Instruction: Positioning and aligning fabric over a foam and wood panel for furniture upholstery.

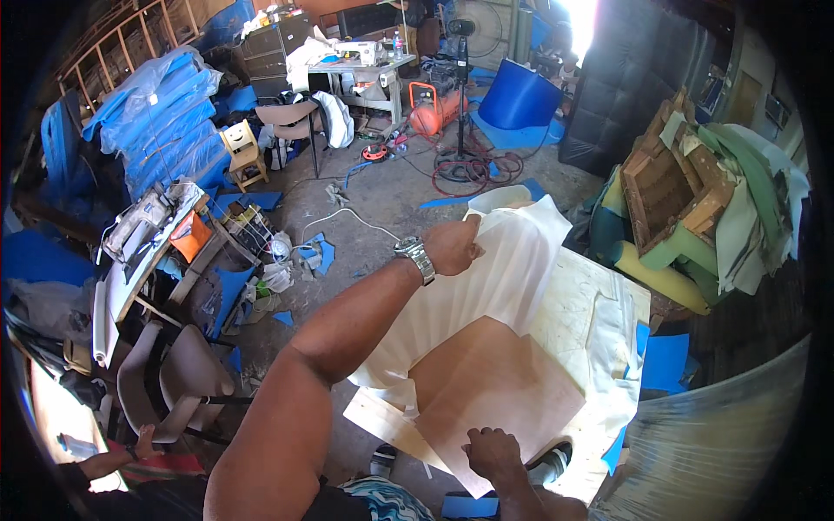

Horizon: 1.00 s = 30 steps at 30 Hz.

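My left hand (456, 247), with a metal watch at the wrist, is closed on the left edge of a thin white cloth (512, 260). The cloth is stretched in folds over the far part of a pale wooden board (578, 300) and drapes down its left side. On the near part of the board lies a brown sheet (499, 382), its upper edge meeting the cloth. Over the sheet's near end, my right hand (495, 453) has its fingers curled down; whatever they hold, if anything, is hidden.
Pieces of blue foam (665, 360) lie right of the board. A torn wooden furniture frame (669, 174) stands beyond. At the left are a sewing machine table (152, 252) and chair (182, 373); another person's hand (148, 445) shows there. Red hose (473, 169) coils near a compressor (434, 113).
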Each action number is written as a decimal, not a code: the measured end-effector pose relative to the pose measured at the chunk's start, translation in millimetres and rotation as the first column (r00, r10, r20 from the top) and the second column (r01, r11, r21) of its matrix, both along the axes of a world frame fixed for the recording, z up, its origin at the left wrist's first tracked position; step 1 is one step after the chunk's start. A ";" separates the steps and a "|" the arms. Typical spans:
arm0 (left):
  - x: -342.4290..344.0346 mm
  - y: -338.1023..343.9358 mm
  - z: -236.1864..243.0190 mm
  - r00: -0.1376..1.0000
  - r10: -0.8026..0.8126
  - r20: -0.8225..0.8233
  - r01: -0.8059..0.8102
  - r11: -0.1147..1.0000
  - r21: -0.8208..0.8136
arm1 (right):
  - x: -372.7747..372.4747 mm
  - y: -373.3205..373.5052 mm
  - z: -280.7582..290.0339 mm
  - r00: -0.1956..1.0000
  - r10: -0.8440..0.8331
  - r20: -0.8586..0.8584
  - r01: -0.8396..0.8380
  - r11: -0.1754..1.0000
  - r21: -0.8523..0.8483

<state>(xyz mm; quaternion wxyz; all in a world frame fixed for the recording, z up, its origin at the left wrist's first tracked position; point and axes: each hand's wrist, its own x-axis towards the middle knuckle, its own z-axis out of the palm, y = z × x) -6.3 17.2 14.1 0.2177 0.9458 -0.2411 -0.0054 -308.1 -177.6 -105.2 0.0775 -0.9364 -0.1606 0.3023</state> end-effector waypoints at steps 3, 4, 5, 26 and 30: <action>0.4 0.6 -0.1 1.000 -0.001 0.001 0.001 1.000 0.002 | 0.6 0.9 1.8 1.000 -0.001 0.003 0.001 1.000 0.000; 0.6 0.7 -0.2 1.000 -0.003 0.000 0.003 1.000 0.003 | 0.8 1.3 2.9 1.000 -0.007 -0.007 0.007 1.000 -0.016; 0.7 0.8 -0.6 1.000 -0.002 0.000 0.002 1.000 0.003 | 0.8 1.4 4.2 1.000 -0.001 0.000 0.001 1.000 -0.001; 3.7 0.9 -5.1 1.000 0.001 -0.006 -0.001 1.000 0.006 | 0.4 2.2 11.2 1.000 0.007 0.027 -0.006 1.000 -0.005; 4.0 1.4 -6.6 1.000 -0.005 -0.002 0.005 1.000 -0.005 | 1.1 2.6 11.5 1.000 0.007 0.016 -0.007 1.000 -0.011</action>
